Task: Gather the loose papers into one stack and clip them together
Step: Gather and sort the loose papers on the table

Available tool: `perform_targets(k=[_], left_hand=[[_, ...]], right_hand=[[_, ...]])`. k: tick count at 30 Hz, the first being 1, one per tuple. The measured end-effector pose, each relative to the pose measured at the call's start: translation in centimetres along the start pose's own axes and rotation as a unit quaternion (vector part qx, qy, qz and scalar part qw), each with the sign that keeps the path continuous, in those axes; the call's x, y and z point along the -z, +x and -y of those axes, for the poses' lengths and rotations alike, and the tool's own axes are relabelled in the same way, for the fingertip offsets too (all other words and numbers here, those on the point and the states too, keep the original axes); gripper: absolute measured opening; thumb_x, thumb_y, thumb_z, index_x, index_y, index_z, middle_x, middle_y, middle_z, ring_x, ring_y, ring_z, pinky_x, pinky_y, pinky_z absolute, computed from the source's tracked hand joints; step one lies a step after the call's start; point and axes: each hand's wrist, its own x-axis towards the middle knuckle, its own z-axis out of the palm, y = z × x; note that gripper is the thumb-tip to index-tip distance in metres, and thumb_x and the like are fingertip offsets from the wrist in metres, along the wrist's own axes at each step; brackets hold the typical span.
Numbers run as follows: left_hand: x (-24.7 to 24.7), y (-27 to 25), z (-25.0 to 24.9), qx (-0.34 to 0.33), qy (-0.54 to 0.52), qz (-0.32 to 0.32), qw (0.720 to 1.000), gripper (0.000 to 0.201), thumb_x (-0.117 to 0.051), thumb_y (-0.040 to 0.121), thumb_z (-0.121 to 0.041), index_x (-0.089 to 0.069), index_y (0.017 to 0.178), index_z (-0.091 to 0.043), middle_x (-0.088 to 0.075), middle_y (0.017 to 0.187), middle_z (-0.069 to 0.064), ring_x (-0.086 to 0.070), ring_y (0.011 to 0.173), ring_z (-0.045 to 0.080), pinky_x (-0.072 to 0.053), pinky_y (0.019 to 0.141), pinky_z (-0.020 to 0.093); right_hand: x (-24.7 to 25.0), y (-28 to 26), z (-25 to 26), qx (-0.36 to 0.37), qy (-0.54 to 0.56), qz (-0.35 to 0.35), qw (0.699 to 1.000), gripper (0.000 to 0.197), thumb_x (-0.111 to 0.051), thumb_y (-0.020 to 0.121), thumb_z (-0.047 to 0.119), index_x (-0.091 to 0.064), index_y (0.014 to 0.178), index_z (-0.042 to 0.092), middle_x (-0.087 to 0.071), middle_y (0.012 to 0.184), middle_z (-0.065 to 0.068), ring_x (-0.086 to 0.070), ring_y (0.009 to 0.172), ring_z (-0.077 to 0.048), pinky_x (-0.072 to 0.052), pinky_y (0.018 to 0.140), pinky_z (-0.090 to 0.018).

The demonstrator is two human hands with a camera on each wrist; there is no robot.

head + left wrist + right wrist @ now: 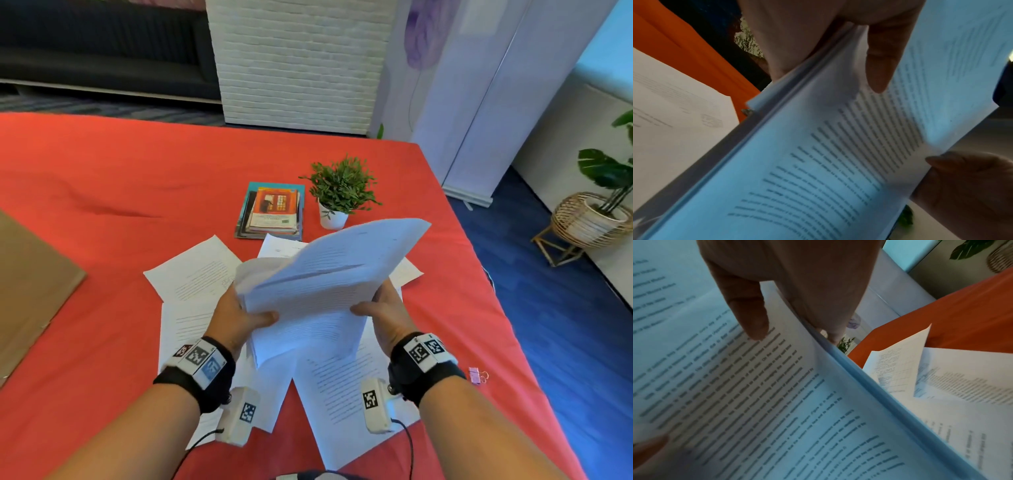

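Note:
Both hands hold a thick stack of printed papers (318, 284) tilted up above the red table (102, 178). My left hand (239, 318) grips its left edge, thumb on top and fingers underneath. My right hand (380, 313) grips the right edge the same way. The wrist views show the stack (818, 162) (748, 394) close up, with the left thumb (879, 65) and right thumb (748, 311) pressed on the top sheet. Several loose sheets (195, 270) lie on the table under the stack. A pink binder clip (476, 374) lies at the table's right edge.
A small potted plant (339, 192) and a pile of books (274, 212) stand just beyond the papers. Brown cardboard (30, 284) lies at the left. The table's right edge drops to a blue floor with a basket planter (589, 219).

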Motion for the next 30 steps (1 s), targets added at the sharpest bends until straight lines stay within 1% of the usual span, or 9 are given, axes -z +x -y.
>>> perform_targets(k=[7,10,13,16,17,21,24,27,30], left_hand=[[-2.4,0.8,-1.0,-0.003,-0.005,-0.026,1.0,0.049,-0.082,0.054,-0.01,-0.066,0.098,-0.021,-0.073,0.099,0.01,-0.068,0.098,0.034,-0.053,0.088,0.055],[-3.8,0.9,-1.2,-0.012,0.023,-0.027,0.999,0.042,-0.08,0.062,-0.017,-0.065,0.101,-0.021,-0.072,0.102,0.011,-0.068,0.097,0.032,-0.053,0.087,0.056],[-4.9,0.8,-2.7,-0.064,0.05,-0.041,0.996,0.052,-0.085,0.063,-0.016,-0.055,0.099,-0.038,-0.067,0.105,-0.002,-0.066,0.098,0.018,-0.056,0.082,0.042],[-6.2,0.3,-5.6,-0.149,0.001,-0.054,0.987,0.05,-0.081,0.063,-0.03,-0.049,0.101,-0.037,-0.061,0.099,-0.008,-0.064,0.086,-0.002,-0.053,0.073,0.02],[-6.6,0.3,-6.4,-0.17,0.0,-0.064,0.983,0.047,-0.08,0.065,-0.038,-0.05,0.101,-0.038,-0.061,0.097,-0.007,-0.063,0.086,0.0,-0.052,0.074,0.02],[-8.1,0.4,-8.7,-0.207,0.046,-0.091,0.973,0.03,-0.07,0.067,-0.056,-0.056,0.092,-0.048,-0.064,0.106,0.004,-0.062,0.101,0.028,-0.052,0.088,0.052],[-9.0,0.4,-9.5,-0.25,0.081,-0.105,0.959,0.024,-0.071,0.075,-0.046,-0.059,0.092,-0.035,-0.067,0.103,0.004,-0.064,0.1,0.023,-0.052,0.09,0.047],[-8.7,0.8,-9.0,-0.259,0.108,-0.109,0.954,0.029,-0.064,0.082,-0.046,-0.064,0.087,-0.017,-0.066,0.095,0.016,-0.064,0.092,0.031,-0.053,0.083,0.051],[-7.5,0.9,-7.8,-0.244,0.164,-0.116,0.949,0.008,-0.058,0.089,-0.033,-0.066,0.09,-0.03,-0.06,0.097,0.001,-0.059,0.096,0.018,-0.05,0.089,0.041]], right_hand=[[-0.2,0.7,0.4,0.025,0.048,-0.09,0.994,0.047,-0.05,0.061,-0.025,-0.069,0.089,0.008,-0.072,0.084,-0.009,-0.066,0.088,-0.031,-0.052,0.085,-0.046],[0.7,0.5,0.6,0.053,0.044,-0.126,0.99,0.048,-0.046,0.069,-0.03,-0.071,0.078,0.01,-0.072,0.074,-0.002,-0.066,0.08,-0.027,-0.054,0.076,-0.038],[1.1,-0.1,1.1,0.066,0.035,-0.112,0.991,0.04,-0.045,0.07,-0.031,-0.066,0.09,-0.002,-0.073,0.073,0.0,-0.069,0.072,-0.019,-0.055,0.066,-0.03],[1.5,-0.8,1.2,0.076,0.052,-0.088,0.992,0.039,-0.051,0.061,-0.022,-0.068,0.085,0.004,-0.073,0.075,-0.002,-0.069,0.075,-0.019,-0.057,0.068,-0.031],[1.6,-0.9,1.3,0.081,0.059,-0.088,0.991,0.039,-0.052,0.057,-0.017,-0.07,0.081,0.009,-0.073,0.076,-0.002,-0.069,0.076,-0.02,-0.057,0.069,-0.031],[2.1,-1.0,1.3,0.087,0.084,-0.085,0.989,0.041,-0.052,0.053,-0.013,-0.073,0.079,0.012,-0.072,0.079,-0.004,-0.067,0.08,-0.024,-0.054,0.076,-0.038],[2.0,-1.2,1.7,0.094,0.088,-0.061,0.99,0.046,-0.051,0.054,-0.014,-0.071,0.087,0.012,-0.073,0.081,-0.003,-0.068,0.081,-0.023,-0.055,0.075,-0.038],[1.9,-1.0,2.1,0.103,0.099,-0.051,0.988,0.047,-0.052,0.056,-0.013,-0.066,0.098,0.003,-0.073,0.084,-0.004,-0.068,0.082,-0.023,-0.056,0.072,-0.034],[2.3,-0.7,1.9,0.093,0.088,-0.054,0.99,0.05,-0.053,0.056,-0.011,-0.064,0.104,-0.002,-0.071,0.09,-0.011,-0.066,0.084,-0.025,-0.055,0.072,-0.035]])
